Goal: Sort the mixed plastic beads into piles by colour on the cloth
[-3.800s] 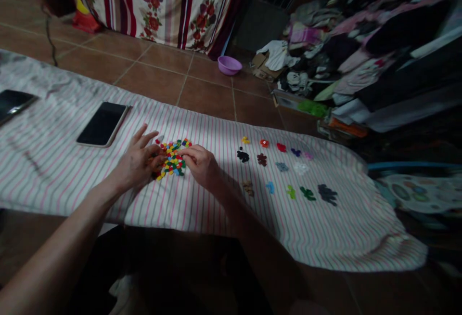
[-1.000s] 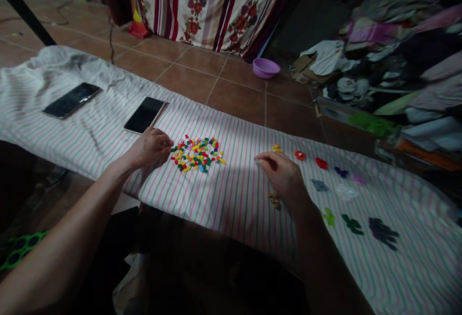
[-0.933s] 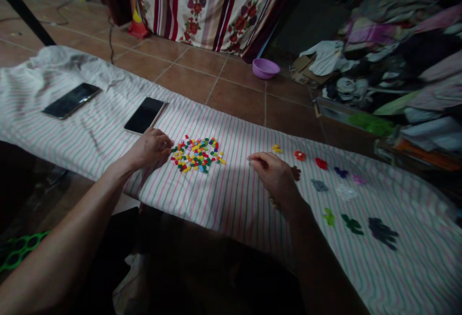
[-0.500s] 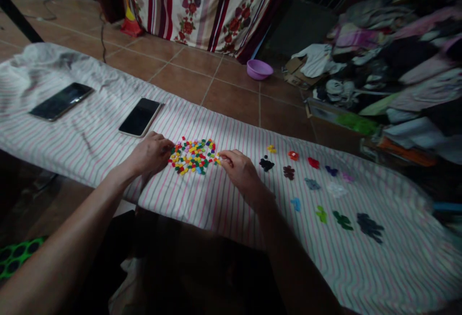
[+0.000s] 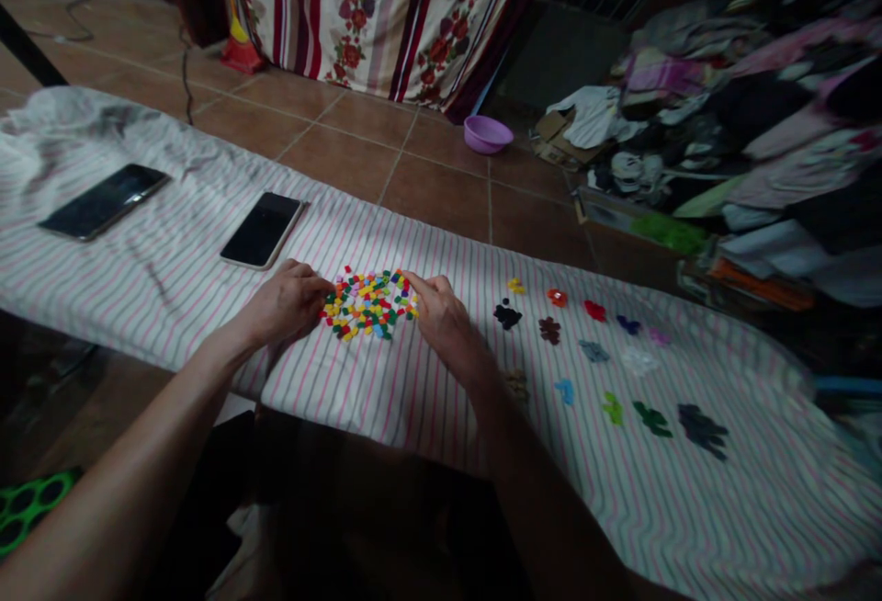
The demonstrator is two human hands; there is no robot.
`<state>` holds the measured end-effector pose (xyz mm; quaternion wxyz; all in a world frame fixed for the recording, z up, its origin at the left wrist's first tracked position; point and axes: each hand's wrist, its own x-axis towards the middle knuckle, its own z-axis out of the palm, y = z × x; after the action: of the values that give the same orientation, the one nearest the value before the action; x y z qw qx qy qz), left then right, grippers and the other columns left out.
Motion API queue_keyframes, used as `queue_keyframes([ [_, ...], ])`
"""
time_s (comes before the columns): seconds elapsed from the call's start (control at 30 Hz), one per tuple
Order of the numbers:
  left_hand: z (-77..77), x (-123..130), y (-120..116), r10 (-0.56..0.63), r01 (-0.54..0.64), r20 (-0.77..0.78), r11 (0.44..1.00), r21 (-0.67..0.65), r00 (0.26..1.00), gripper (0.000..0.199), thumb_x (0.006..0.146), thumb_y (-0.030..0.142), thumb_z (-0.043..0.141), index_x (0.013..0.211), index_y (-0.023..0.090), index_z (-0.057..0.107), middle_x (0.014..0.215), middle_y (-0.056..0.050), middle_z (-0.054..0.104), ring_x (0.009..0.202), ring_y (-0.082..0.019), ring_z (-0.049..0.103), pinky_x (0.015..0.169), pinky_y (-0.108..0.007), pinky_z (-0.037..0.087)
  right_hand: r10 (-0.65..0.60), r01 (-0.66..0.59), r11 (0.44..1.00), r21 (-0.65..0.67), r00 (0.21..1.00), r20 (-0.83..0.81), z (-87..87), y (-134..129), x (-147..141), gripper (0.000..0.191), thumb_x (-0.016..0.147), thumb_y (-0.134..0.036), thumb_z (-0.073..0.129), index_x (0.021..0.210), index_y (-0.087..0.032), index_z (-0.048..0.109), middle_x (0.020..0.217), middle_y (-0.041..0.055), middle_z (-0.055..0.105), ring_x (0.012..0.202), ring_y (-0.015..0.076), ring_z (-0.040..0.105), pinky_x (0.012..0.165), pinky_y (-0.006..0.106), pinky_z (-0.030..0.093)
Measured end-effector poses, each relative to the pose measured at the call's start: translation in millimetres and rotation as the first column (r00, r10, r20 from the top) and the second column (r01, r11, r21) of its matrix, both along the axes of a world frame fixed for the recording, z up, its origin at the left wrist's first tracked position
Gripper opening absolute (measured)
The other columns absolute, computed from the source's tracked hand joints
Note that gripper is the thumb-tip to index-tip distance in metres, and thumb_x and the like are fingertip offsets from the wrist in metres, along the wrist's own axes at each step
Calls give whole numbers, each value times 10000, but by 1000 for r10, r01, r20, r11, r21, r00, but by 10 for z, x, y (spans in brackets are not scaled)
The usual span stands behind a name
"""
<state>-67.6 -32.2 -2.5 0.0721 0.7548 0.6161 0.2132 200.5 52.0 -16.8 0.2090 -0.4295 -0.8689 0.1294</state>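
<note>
A loose heap of small multicoloured pieces (image 5: 368, 305) lies on the striped cloth (image 5: 358, 390) between my hands. At the heap's left edge rests my left hand (image 5: 290, 300), fingers curled in; whatever they may hold is hidden. My right hand (image 5: 446, 321) is at the opposite side, its index finger stretched out to touch the upper right pieces. Right of it sit small groups sorted by colour, among them black pieces (image 5: 508, 316), brown pieces (image 5: 549, 330), red pieces (image 5: 595, 310), light blue pieces (image 5: 565, 391) and dark grey pieces (image 5: 703, 430). Beige pieces (image 5: 516, 384) show beside my right wrist.
Two dark-screened phones lie left of the heap, a nearer phone (image 5: 263, 230) and a farther phone (image 5: 105, 202). A purple basin (image 5: 488, 134) stands on the tiled floor beyond the cloth. Piled clothes (image 5: 772, 114) fill the right background.
My right hand has shifted slightly up along the heap's right edge, and its index finger has straightened from a pinch. My left hand stays by the left edge. The view has shifted slightly.
</note>
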Motion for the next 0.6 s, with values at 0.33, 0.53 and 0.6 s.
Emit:
queue_keyframes([
  [0.33,22,-1,-2,-13,13,-8,1000,-8,1000,301,866,285,476,966,192,745,867,-85,702,822,-200,599,831,-368,480,21,-21,1000,2,998,-56,-33,8,-26,559,847,-29,375,1282,-245,653,962,79,530,846,179,586,774,293,524],
  [0.53,25,-31,12,-22,22,1,999,-25,1000,309,876,308,472,963,198,747,885,-79,720,853,-202,622,845,-377,486,1,-4,1000,-24,987,-160,-39,49,-65,439,846,-54,400,1051,-227,749,935,78,566,848,186,599,834,328,531],
  [0.6,32,-39,16,-22,22,1,999,-31,1000,301,871,310,480,956,200,747,883,-72,723,851,-195,629,840,-366,493,-6,2,1000,-21,983,-184,-43,58,-68,418,844,-56,403,1016,-224,745,936,76,578,861,190,607,844,331,530],
])
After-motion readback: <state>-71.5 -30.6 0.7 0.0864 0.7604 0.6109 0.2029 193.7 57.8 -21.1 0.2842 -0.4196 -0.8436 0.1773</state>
